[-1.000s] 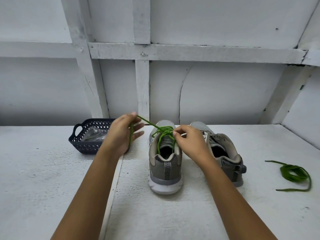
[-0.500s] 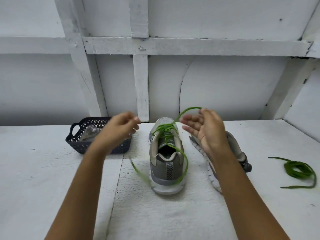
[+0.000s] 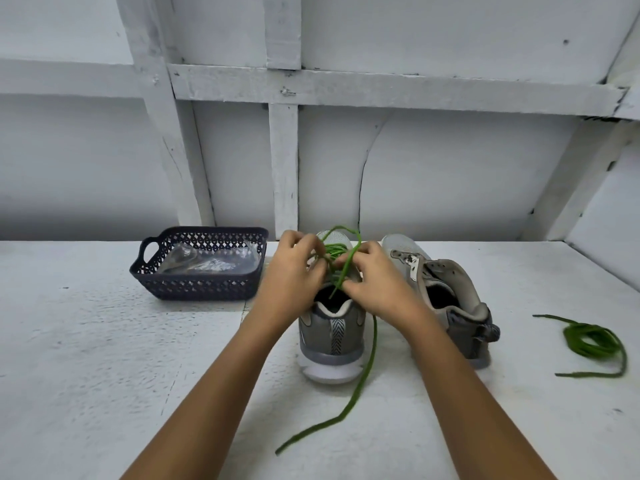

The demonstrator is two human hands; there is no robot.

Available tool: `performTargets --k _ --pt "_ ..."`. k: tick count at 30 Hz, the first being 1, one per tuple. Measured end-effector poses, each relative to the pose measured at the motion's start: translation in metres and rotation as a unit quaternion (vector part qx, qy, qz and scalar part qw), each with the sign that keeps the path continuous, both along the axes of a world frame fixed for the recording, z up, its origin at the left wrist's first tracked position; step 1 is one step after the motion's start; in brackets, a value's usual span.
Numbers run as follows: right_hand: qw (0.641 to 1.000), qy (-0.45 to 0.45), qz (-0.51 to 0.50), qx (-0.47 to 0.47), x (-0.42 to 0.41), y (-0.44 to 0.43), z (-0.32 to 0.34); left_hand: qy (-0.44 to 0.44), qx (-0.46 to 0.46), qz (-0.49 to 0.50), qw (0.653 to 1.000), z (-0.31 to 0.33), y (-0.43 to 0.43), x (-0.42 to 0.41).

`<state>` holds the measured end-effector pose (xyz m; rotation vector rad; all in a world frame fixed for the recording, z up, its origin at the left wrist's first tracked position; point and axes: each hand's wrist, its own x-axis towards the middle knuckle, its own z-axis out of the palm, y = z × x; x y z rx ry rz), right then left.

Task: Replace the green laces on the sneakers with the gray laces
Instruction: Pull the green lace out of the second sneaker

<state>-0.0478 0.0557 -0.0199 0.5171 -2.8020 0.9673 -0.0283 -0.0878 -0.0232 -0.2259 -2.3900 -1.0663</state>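
Two grey sneakers stand heel-towards-me on the white table. The left sneaker [image 3: 331, 336] still carries a green lace [image 3: 365, 368]; one loose end trails down its right side onto the table. My left hand [image 3: 294, 275] and my right hand [image 3: 375, 282] meet over its tongue, both pinching the green lace at the upper eyelets. The right sneaker [image 3: 450, 292] has no lace and its tongue hangs open. A pulled-out green lace [image 3: 594, 341] lies coiled at the far right.
A dark blue perforated basket [image 3: 194, 287] stands at the left back, holding a clear plastic packet [image 3: 207, 261] whose contents I cannot make out. A white wall with timber framing rises right behind the table.
Both hands swung apart with the lace ends, then came back together over the left sneaker's tongue. One green end now lies long across the table in front.
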Motion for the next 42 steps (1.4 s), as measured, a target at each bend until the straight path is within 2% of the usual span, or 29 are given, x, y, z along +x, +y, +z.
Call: performTargets --k 2,4,7,9,12,14,16,18,19,20,21,22,23,24,26,27,28,30,31,33,36,38,42 --pt "0.999 0.021 -0.015 -0.038 -0.001 -0.002 -0.003 0.024 0.055 0.01 0.998 0.003 0.005 0.002" --pt "0.993 0.023 -0.045 -0.104 -0.001 -0.007 -0.005 0.013 0.133 0.032 0.991 0.005 0.006 0.001" --pt "0.96 -0.023 -0.118 -0.252 -0.003 -0.012 -0.005 -0.022 0.345 0.037 0.938 0.012 0.0 -0.001" --pt "0.916 -0.066 -0.14 -0.369 -0.006 -0.008 -0.001 -0.04 0.44 0.04 0.896 0.018 -0.006 -0.001" --pt "0.81 -0.14 -0.115 -0.557 -0.005 -0.002 0.008 -0.019 0.519 0.041 0.853 0.028 -0.019 0.0" --pt "0.759 -0.159 -0.096 -0.624 -0.003 0.003 0.015 0.0 0.576 0.045 0.816 0.034 -0.031 -0.001" --pt "0.712 -0.161 -0.082 -0.678 -0.001 0.007 0.022 0.016 0.602 0.07 0.795 0.038 -0.045 -0.001" --pt "0.674 -0.137 -0.08 -0.722 0.0 0.014 0.03 0.028 0.575 0.091 0.812 0.04 -0.056 0.001" --pt "0.665 -0.116 -0.077 -0.734 0.001 0.018 0.034 0.025 0.525 0.102 0.844 0.041 -0.06 0.003" --pt "0.675 -0.091 -0.076 -0.728 0.002 0.022 0.037 0.018 0.444 0.114 0.889 0.041 -0.064 0.004" --pt "0.703 -0.067 -0.078 -0.704 0.002 0.025 0.038 0.003 0.329 0.128 0.936 0.041 -0.067 0.006" --pt "0.749 -0.04 -0.089 -0.656 0.0 0.028 0.037 -0.022 0.194 0.143 0.97 0.042 -0.069 0.007" --pt "0.805 -0.009 -0.106 -0.584 -0.001 0.03 0.035 -0.056 0.066 0.154 0.984 0.043 -0.071 0.008" --pt "0.864 0.024 -0.128 -0.486 -0.002 0.032 0.032 -0.097 -0.034 0.159 0.982 0.044 -0.07 0.009" --pt "0.956 0.067 -0.145 -0.246 -0.003 0.033 0.027 -0.197 -0.155 0.133 0.959 0.043 -0.065 0.011" --pt "0.98 0.07 -0.14 -0.123 -0.002 0.031 0.025 -0.247 -0.2 0.118 0.941 0.042 -0.06 0.012" --pt "0.988 0.071 -0.13 -0.03 -0.002 0.029 0.022 -0.281 -0.249 0.112 0.92 0.04 -0.054 0.014" --pt "0.99 0.07 -0.12 0.03 0.0 0.022 0.019 -0.29 -0.33 0.123 0.89 0.034 -0.044 0.015" --pt "0.99 0.076 -0.12 0.026 0.002 0.019 0.019 -0.277 -0.327 0.119 0.896 0.032 -0.039 0.014" --pt "0.991 0.071 -0.116 -0.009 0.002 0.015 0.017 -0.266 -0.246 0.078 0.929 0.026 -0.029 0.01" --pt "0.995 -0.013 -0.094 -0.031 0.002 0.011 0.011 -0.283 -0.14 0.013 0.949 0.017 -0.013 0.006" --pt "0.992 -0.054 -0.081 -0.084 0.001 0.01 0.006 -0.273 -0.109 0.015 0.956 0.011 -0.008 0.005" --pt "0.978 -0.057 -0.088 -0.182 -0.002 0.011 0.002 -0.229 -0.114 0.06 0.965 0.008 -0.004 0.005"
